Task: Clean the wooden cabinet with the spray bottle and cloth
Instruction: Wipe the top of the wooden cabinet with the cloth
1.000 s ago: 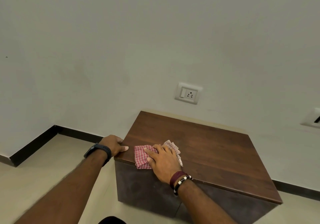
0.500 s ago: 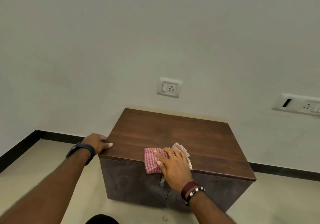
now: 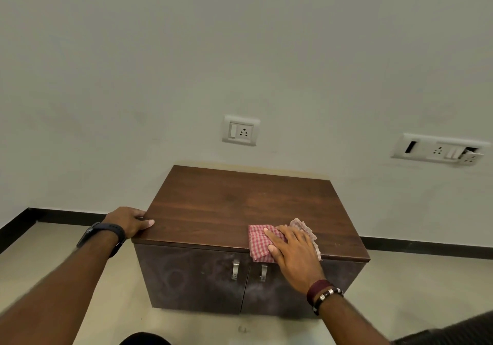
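One hand [image 3: 293, 251], cloth [image 3: 260, 243] at cabinet [image 3: 240, 200] front edge

Legible text, labels, brands, numbers, signs: none. The white wall socket plate [image 3: 241, 130], the long white switch-and-socket panel [image 3: 437, 149], the dark wooden cabinet [image 3: 240, 200] and the black wrist watch [image 3: 102, 234] carry no readable marking.

I see the cabinet [image 3: 240, 211] against the wall [image 3: 240, 51], under a socket [image 3: 241, 130]. My left hand [image 3: 128, 220] rests on its front-left corner; my right hand [image 3: 294, 251] presses the cloth [image 3: 257, 240] at the front edge, above the door handles [image 3: 235, 270].
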